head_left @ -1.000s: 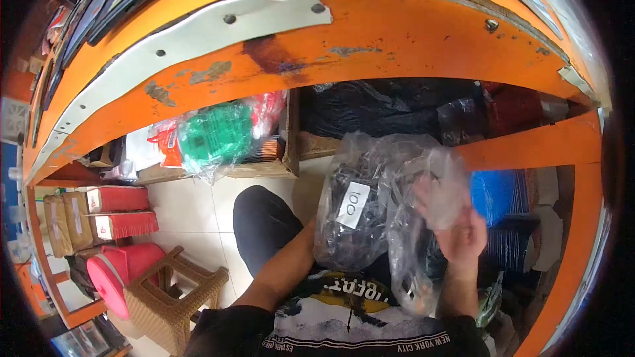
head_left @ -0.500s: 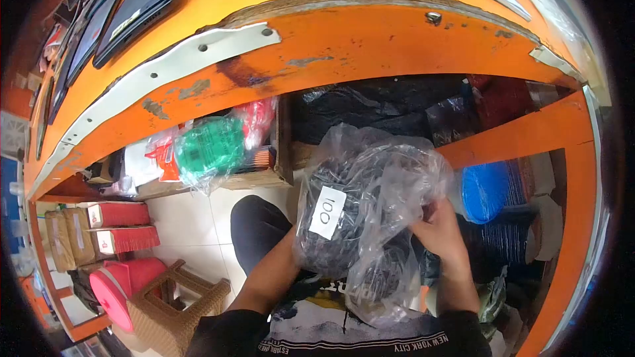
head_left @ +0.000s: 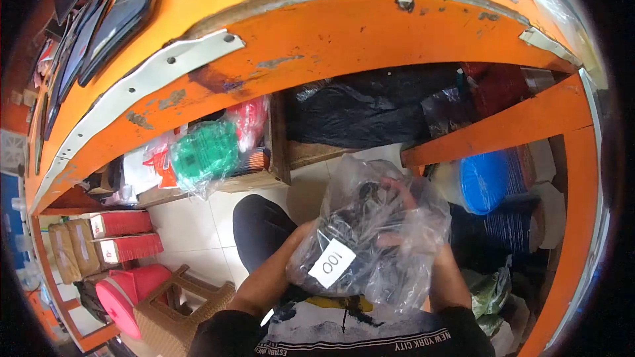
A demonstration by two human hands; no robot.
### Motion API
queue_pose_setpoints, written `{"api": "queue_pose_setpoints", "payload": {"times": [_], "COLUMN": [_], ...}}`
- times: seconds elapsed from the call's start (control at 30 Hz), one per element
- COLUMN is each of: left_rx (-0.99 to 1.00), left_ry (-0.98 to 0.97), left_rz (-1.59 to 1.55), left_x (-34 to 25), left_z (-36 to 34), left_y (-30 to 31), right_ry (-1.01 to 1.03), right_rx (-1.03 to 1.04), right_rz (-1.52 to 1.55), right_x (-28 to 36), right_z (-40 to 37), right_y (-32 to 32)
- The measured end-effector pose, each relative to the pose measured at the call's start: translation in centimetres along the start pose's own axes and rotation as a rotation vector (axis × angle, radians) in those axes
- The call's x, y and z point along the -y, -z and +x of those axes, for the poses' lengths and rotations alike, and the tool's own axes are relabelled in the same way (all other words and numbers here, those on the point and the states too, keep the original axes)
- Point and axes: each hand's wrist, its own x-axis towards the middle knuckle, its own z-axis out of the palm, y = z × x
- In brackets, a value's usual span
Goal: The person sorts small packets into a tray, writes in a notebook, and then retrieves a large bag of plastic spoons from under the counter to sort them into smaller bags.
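Observation:
A clear plastic bag with dark contents, whose kind I cannot make out, is held in front of my shirt. A white label marked "100" is on its lower left side. My left hand holds the bag at its left side, with most of its fingers hidden behind the plastic. On the other side, my right hand is inside the bag. Its fingers show through the plastic, stretched out and apart over the dark contents.
An orange desk arches overhead. Beneath it are a box of packaged goods with a green packet, a black plastic sheet and blue wrapped goods. A brown stool, pink bin and red boxes stand left.
My right hand has gone from gripping the bag's right edge to inside the bag. The bag has been gathered lower and the label has moved down.

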Motion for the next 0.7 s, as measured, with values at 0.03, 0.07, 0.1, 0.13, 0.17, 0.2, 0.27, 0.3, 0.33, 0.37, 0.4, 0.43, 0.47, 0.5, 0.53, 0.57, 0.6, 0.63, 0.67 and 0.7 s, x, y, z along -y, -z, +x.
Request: {"api": "queue_pose_setpoints", "payload": {"times": [0.03,0.07,0.1,0.13,0.17,0.2,0.27,0.3,0.33,0.37,0.4,0.43,0.47,0.5,0.53,0.57,0.6,0.63,0.67,0.7], "left_rx": [-0.001,-0.006,-0.004,0.004,0.007,0.040,0.106,0.119,0.132,0.145,0.157,0.167,0.176,0.233,0.233,0.234,0.235,0.205,0.185,0.165], "left_ry": [0.006,0.012,0.012,0.010,0.003,-0.012,-0.047,-0.043,-0.038,-0.032,-0.026,-0.042,-0.060,-0.040,-0.003,0.034,0.071,0.095,0.100,0.105], "left_rz": [0.017,0.033,0.049,0.058,0.073,0.064,0.051,-0.043,-0.137,-0.230,-0.324,-0.171,-0.018,0.059,0.085,0.112,0.138,0.161,0.187,0.213], "left_x": [0.1,0.3,0.4,0.7,1.0,2.0,2.8,2.1,0.3,-1.5,-2.2,-0.5,1.1,0.8,-0.7,-2.2,-3.8,-4.6,-4.1,-3.7], "left_z": [-0.5,-0.8,-1.1,-1.0,-1.0,-0.7,-0.6,-1.7,-3.8,-6.0,-7.4,-7.0,-6.6,-6.6,-6.7,-6.9,-7.0,-6.9,-6.5,-6.2], "left_y": [0.1,0.4,0.7,1.3,1.8,2.6,3.8,3.5,2.4,1.4,1.2,2.2,3.3,3.4,2.7,2.0,1.2,0.7,0.8,1.0], "right_ry": [0.033,0.080,0.123,0.139,0.142,0.078,-0.179,-0.375,-0.425,-0.429,-0.399,-0.354,-0.312,-0.267,-0.229,-0.196,-0.177,-0.160,-0.148,-0.142], "right_rx": [-0.002,-0.010,-0.020,-0.025,-0.027,-0.012,0.040,0.061,0.071,0.078,0.083,0.080,0.078,0.071,0.066,0.063,0.062,0.061,0.061,0.062], "right_rz": [-0.034,-0.081,-0.124,-0.148,-0.161,-0.133,-0.011,0.075,0.118,0.143,0.159,0.170,0.178,0.178,0.175,0.170,0.169,0.168,0.168,0.170], "right_x": [-0.3,-0.6,-0.9,-1.3,-1.6,-1.6,-0.4,0.9,1.3,1.3,1.2,0.9,0.6,0.4,0.3,0.1,0.0,0.0,-0.1,0.0], "right_z": [-0.4,-0.9,-1.7,-2.3,-3.0,-3.6,-4.5,-4.9,-5.0,-5.1,-4.9,-4.6,-4.2,-3.6,-3.1,-2.5,-2.0,-1.6,-1.2,-1.1], "right_y": [-0.2,-0.3,-0.5,-0.6,-0.9,-0.9,-0.7,-0.5,-0.5,-0.4,-0.5,-0.7,-1.1,-1.4,-1.6,-1.9,-2.0,-2.1,-2.1,-2.0]}}
